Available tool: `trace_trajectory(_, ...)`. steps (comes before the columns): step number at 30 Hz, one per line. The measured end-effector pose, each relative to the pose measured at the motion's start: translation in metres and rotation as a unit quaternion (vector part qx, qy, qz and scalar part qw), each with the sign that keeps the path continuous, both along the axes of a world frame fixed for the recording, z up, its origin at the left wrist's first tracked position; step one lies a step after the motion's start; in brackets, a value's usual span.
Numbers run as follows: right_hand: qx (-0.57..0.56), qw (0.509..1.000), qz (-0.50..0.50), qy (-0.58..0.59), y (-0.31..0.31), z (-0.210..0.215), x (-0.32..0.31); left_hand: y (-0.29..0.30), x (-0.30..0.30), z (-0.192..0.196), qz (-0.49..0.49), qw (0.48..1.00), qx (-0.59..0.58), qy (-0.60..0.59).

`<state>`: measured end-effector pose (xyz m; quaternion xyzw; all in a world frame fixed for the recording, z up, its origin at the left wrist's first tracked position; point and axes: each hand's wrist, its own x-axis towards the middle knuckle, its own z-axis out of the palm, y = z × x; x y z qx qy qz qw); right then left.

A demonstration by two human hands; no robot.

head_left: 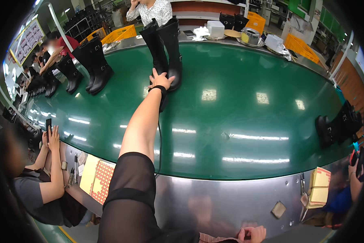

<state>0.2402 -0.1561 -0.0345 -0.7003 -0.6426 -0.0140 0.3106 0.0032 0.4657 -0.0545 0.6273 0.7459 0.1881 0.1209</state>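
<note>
A pair of tall black buckled boots stands upright on the green table toward its far side. My left hand reaches out to them, palm down, its fingers spread around the feet of the boots and its thumb over the right boot. A black band circles that wrist, and a thin dark cable hangs along the forearm to the table's near edge. At the lower edge of the view my right hand rests low by the metal ledge with its fingers curled; whatever may be inside them is hidden.
More black boots stand at the left, and a pair lies tilted at the right. Yellow sticker sheets and a small pad lie on the metal ledge. People sit at left and right; another stands opposite.
</note>
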Motion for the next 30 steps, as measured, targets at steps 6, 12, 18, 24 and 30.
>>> trace_trajectory(6, -0.008, 0.998, -0.061, 0.01, -0.013, -0.022, 0.0, -0.102, 0.049, 0.041, -0.091, 0.995, -0.018, 0.04)
trace_trajectory(12, -0.015, 0.995, -0.039, 0.089, -0.013, -0.013, 0.003, -0.331, 0.052, 0.112, -0.413, 0.891, -0.144, -0.12)
trace_trajectory(18, -0.019, 0.995, -0.044, -0.082, -0.021, 0.03, 0.06, -0.453, -0.006, 0.14, -0.378, 0.877, -0.213, -0.207)
trace_trajectory(24, -0.124, 0.989, 0.006, -0.075, -0.025, 0.02, 0.128, -0.487, -0.051, 0.121, -0.276, 0.873, -0.275, -0.294)
trace_trajectory(30, -0.094, 0.994, -0.017, -0.045, -0.009, 0.08, 0.124, -0.481, -0.036, 0.122, -0.267, 0.826, -0.247, -0.43)
